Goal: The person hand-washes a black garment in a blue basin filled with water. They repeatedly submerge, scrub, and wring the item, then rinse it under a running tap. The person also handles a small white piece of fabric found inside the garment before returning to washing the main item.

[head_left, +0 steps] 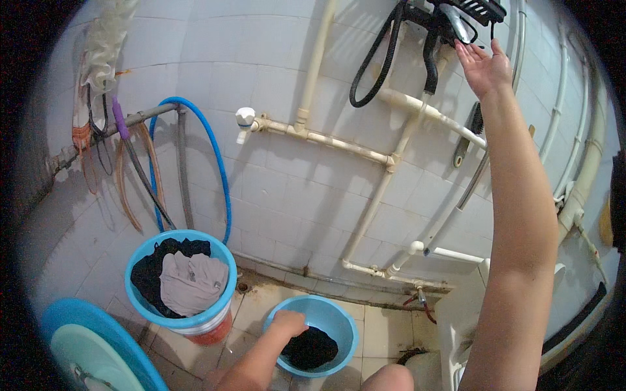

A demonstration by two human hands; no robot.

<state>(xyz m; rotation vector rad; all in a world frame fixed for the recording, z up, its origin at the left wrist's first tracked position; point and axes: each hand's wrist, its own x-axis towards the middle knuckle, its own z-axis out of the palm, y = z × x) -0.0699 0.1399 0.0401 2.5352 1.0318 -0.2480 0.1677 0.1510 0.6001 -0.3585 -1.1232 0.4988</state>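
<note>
Partly, the left hand point(289, 321) conceals its own fingers: they curl down and away, with the back of the hand uppermost, so whether they pinch cloth, grip the rim or merely rest cannot be told. The black cloth point(312, 348) lies bunched in the small blue basin point(334, 315) on the tiled floor, so dark that its folds run together and no garment shape comes out. The right forearm point(521, 195) hides a long strip of the wall and part of a white object point(466, 316) at the lower right, whose kind is unclear. A knee point(389, 378) is cut off by the lower edge, and so are the large blue tub point(120, 324) and the pale green basin point(98, 345) inside it.

As for the fingers, the cloth sits just beside and below those of the left hand, on their right, while the hand is over the left part of the basin. The right hand point(486, 68) is raised, palm facing the camera, fingers extended upward and lightly parted, thumb well away from them. Their tips are at the lower end of a silver tap lever point(456, 25); contact is hard to confirm. Left of the basin, a bucket point(231, 277) holds a greyish garment point(194, 283) over dark clothing point(149, 280).
</note>
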